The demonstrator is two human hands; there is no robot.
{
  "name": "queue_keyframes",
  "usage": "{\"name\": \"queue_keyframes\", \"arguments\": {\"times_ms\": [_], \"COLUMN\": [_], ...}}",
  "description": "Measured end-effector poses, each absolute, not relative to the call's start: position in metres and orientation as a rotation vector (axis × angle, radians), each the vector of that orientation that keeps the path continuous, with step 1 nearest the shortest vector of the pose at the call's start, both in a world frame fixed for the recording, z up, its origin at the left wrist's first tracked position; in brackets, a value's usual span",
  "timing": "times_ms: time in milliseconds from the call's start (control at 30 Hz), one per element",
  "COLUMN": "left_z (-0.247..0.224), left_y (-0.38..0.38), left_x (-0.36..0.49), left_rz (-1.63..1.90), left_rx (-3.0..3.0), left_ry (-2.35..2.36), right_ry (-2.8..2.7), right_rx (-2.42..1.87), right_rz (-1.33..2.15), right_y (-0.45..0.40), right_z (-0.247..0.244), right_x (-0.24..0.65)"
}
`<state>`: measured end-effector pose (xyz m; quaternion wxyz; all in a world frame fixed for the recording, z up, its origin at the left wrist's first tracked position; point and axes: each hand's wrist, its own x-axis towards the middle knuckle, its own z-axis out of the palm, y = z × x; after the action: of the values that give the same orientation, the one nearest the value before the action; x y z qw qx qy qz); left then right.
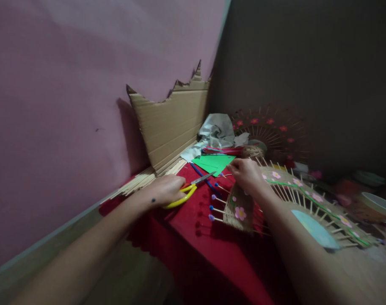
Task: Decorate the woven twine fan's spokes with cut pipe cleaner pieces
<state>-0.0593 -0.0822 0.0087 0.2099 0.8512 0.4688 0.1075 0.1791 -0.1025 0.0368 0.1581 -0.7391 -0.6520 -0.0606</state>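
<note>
My left hand (169,189) is closed around the yellow-handled scissors (188,197), whose blades point right toward a green paper sheet (214,163). My right hand (247,173) has its fingers pinched together near the sheet's right edge; anything between them is too small to make out. Below that hand lies a curved twine-woven piece (234,216) with a pink felt flower (240,213) and sticks tipped with purple and blue balls. Part of this piece is hidden under my right hand and forearm. Dark blue strips (199,170) lie beside the scissors.
A red cloth (193,237) covers the table. Cardboard (170,127) leans on the pink wall, with thin wooden sticks (139,181) at its foot. A larger flowered stick-and-twine fan (316,197) lies right. Behind are crumpled silver wrapping (218,130), a twine ball (252,152) and tape (379,204).
</note>
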Motion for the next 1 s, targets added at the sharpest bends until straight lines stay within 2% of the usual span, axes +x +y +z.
{"name": "queue_keyframes", "arguments": {"times_ms": [233,500,667,867,1000], "left_z": [0.001,-0.004,-0.004,-0.002,-0.011], "left_y": [-0.057,-0.076,-0.078,-0.042,-0.014], "left_x": [-0.026,-0.004,-0.01,-0.001,0.008], "left_rz": [0.302,0.325,0.224,0.285,0.19], "left_rx": [2.481,2.569,2.755,2.796,2.806], "left_ry": [1.373,1.115,0.933,0.866,0.709], "right_ry": [-1.887,-1.842,-1.824,-1.85,-1.891], "right_rx": [-2.153,-2.17,-2.198,-2.206,-2.201], "right_rz": [-0.025,0.053,0.017,-0.061,-0.09], "right_y": [-0.103,-0.102,-0.1,-0.101,-0.102], "right_z": [0.038,0.036,0.033,0.033,0.033], "right_x": [0.174,0.176,0.174,0.173,0.171]}}
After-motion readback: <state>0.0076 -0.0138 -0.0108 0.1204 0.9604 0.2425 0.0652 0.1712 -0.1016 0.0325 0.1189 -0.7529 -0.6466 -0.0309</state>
